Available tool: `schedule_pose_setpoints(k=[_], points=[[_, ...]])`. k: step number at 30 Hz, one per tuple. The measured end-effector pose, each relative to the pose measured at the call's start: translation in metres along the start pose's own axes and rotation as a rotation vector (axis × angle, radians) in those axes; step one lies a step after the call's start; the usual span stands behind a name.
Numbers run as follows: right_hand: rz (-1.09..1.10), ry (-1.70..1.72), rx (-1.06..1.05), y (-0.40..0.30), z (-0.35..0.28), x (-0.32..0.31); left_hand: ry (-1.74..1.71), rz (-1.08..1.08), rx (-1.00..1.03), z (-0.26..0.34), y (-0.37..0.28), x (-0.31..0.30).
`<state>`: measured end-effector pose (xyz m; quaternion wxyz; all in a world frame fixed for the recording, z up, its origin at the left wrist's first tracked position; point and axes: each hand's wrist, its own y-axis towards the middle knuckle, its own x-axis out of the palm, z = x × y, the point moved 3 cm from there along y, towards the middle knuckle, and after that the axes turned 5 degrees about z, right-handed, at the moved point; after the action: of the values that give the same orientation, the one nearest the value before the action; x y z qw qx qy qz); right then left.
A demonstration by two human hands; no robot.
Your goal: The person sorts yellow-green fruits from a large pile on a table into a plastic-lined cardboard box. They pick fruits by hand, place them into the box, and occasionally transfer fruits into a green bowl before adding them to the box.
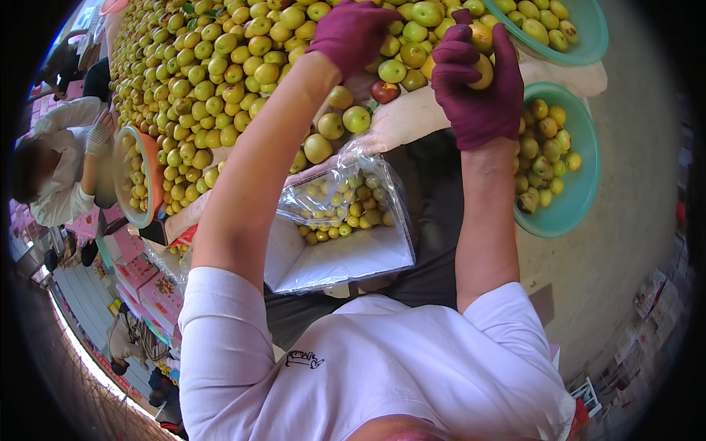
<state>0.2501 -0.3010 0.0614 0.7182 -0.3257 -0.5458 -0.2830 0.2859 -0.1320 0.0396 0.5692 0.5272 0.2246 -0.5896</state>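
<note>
Both hands wear maroon gloves. My left hand (356,36) reaches over the heap of green-yellow jujube-like fruit (220,60), palm down; whether its fingers grip a fruit cannot be told. My right hand (477,82) has its fingers curled around yellow-green fruits (482,71), above the heap's right edge. A reddish-brown fruit (385,92) lies between the hands, near the padded cloth edge (413,116). Below that edge, a white box (342,264) lined with clear plastic holds more fruit (364,204).
Two teal basins (593,182) (604,33) of fruit stand on the right. An orange-rimmed basin (151,176) of fruit is at the left, near a co-worker with a striped glove (99,132). Pink printed cartons (160,292) and other people are farther left.
</note>
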Motion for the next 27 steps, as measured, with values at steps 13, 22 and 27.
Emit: schedule_pose_setpoints(k=[13, 22, 27], points=[[0.033, 0.035, -0.026, -0.008, -0.015, 0.004, 0.272, -0.745, -0.303, 0.012, -0.02, 0.003], [0.029, 0.096, -0.034, -0.011, -0.022, 0.003, -0.069, -0.224, -0.161, 0.003, -0.023, -0.003], [0.041, 0.061, -0.045, -0.01, -0.02, 0.004, -0.202, -0.102, -0.135, 0.009, 0.003, 0.034]])
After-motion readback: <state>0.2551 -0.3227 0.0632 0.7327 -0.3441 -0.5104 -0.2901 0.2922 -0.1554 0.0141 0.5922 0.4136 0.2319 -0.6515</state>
